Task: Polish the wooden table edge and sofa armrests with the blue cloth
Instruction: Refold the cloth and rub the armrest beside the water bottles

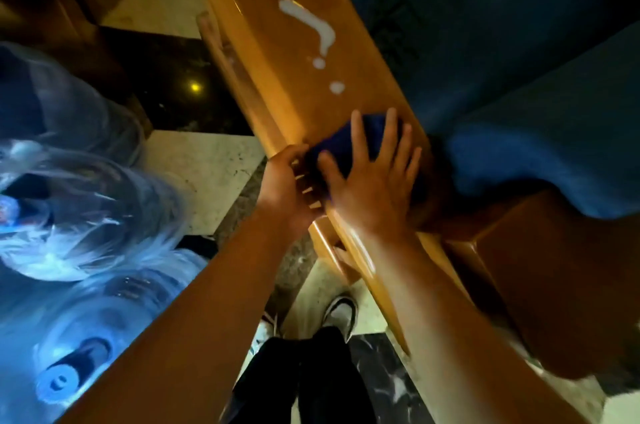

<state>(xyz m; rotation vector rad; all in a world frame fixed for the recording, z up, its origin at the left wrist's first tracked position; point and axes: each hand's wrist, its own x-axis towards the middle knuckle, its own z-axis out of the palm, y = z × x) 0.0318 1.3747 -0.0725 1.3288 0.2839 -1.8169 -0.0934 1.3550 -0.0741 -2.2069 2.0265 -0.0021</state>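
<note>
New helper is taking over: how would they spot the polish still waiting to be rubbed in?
Find the glossy wooden armrest running diagonally. Ahead of the blue cloth under the right hand lies the white polish: the only pale, wet streak on it.

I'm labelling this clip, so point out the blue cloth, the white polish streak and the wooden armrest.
blue cloth [372,133]: head view, bare part between the fingers.
white polish streak [311,22]: head view, middle of the long streak.
wooden armrest [277,53]: head view, bare glossy top.
</note>
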